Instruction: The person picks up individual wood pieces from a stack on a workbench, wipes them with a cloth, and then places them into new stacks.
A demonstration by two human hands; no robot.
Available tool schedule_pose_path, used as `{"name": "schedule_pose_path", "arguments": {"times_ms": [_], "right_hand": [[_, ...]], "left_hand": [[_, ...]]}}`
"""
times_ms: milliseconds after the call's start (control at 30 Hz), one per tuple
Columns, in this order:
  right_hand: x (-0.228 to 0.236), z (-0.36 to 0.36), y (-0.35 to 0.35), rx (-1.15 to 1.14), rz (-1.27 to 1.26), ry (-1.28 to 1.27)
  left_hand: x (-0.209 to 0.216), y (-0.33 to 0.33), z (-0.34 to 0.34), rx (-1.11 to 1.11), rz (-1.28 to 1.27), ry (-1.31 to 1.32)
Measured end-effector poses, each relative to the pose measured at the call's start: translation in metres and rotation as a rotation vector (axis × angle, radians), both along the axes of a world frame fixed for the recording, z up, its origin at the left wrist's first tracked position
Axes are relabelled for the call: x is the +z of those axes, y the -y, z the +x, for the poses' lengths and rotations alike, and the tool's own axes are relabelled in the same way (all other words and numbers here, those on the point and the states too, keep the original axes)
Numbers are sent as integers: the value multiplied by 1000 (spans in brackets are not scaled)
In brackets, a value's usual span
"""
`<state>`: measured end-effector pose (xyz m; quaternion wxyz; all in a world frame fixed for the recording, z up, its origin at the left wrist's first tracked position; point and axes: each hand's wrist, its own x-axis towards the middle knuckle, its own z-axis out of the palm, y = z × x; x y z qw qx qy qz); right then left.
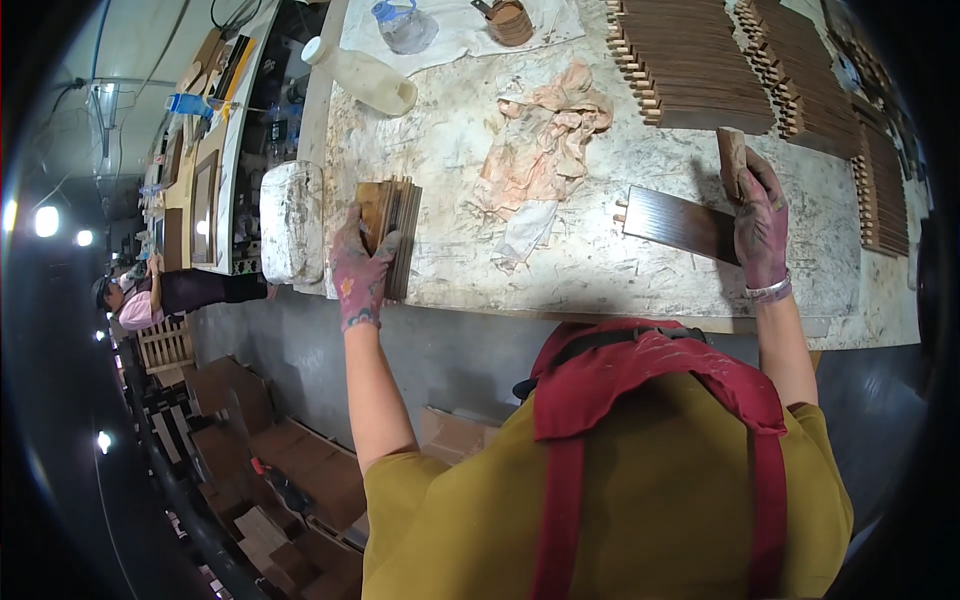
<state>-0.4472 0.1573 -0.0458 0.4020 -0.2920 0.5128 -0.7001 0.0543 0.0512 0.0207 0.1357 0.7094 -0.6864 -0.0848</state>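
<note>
In the head view, a worktop (450, 260) is seen from above, its near edge running along the wearer's body. Close to its near left corner, a bundle of brown boards (403, 240) is touched by the left hand (362, 265), which is covered by a stained, patterned glove. Its thumb and fingers are spread wide; whether the bundle is gripped or only steadied cannot be told. Toward the near right corner, a small wooden block (732, 165) is held upright between the thumb and fingers of the gloved right hand (762, 225). By that hand a dark board (680, 222) is laid flat near the near edge, its right end hidden; whether it is touched cannot be told. Pegs are seen at its left end. A crumpled, stained rag (550, 135) is spread between the two hands, farther back. Toward the far right corner, pegged boards (690, 60) are stacked in rows. Near the far left corner, a cloudy bottle (365, 80) is laid on its side, just beside a white cloth (460, 45).
</note>
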Motion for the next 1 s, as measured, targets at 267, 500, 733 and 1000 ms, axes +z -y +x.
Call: {"name": "schedule_pose_path", "arguments": {"times_ms": [267,500,733,1000], "right_hand": [[12,-12,-13,19,27,-48],[-3,-21,-29,-3,66,23],[11,-8,-17,155,144,-284],[46,32,6,622,149,-804]], "left_hand": [[-31,4,-9,18,-10,-22],[-18,10,25,84,-169,-40],[-13,-2,4,163,-109,-188],[-3,-25,13,160,-269,-425]]}}
